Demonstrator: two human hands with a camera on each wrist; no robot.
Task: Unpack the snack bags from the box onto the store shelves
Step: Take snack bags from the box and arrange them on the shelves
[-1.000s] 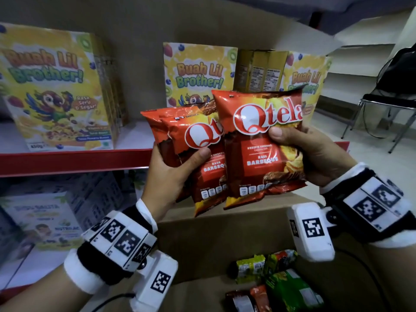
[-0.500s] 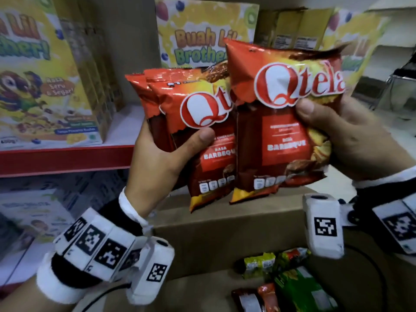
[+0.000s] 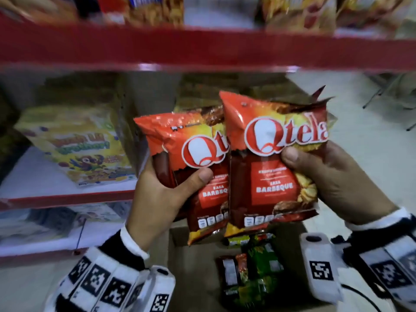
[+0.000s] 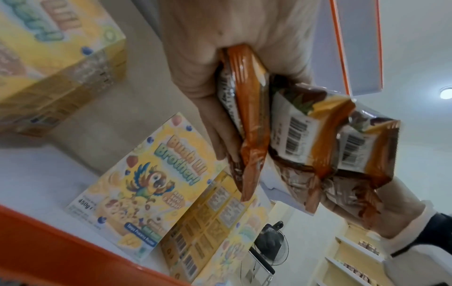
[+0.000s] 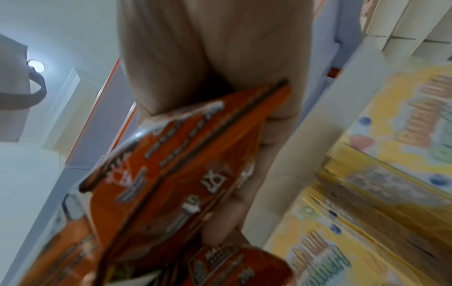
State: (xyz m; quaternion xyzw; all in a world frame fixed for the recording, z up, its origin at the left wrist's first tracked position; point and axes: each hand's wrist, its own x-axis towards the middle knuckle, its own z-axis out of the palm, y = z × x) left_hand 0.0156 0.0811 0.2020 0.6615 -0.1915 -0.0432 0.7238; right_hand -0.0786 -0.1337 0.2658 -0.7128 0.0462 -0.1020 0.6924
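Both hands loaded. My left hand (image 3: 162, 199) grasps a small stack of red barbecue chip bags (image 3: 193, 163), thumb across the front, fingers behind; the left wrist view shows more than one bag edge in that grip, exact count unclear. My right hand (image 3: 333, 181) grasps one more chip bag (image 3: 270, 163), thumb pressed on the front just under the logo.

Landmark: the cardboard box (image 3: 193, 278).

Progress, as I judge it: partway, current load not yet placed.
- Bags in hand are lifted clear, directly above the box, upright, their inner edges overlapping.
- Left in the box: several green and red-brown packets (image 3: 254, 266) lying on the bottom. More may sit out of view.
- Red-edged shelf (image 3: 202, 50) high above the box carries blurred snack bags (image 3: 153, 10) already; I cannot tell which came from this box.
- Lower shelf (image 3: 45, 179), up and left of the box, holds yellow cereal cartons (image 3: 76, 149), with bare white surface in front of them.

Position note: both bags sit between the box and the upper shelf, below its front lip. Which shelf is the target is not shown.
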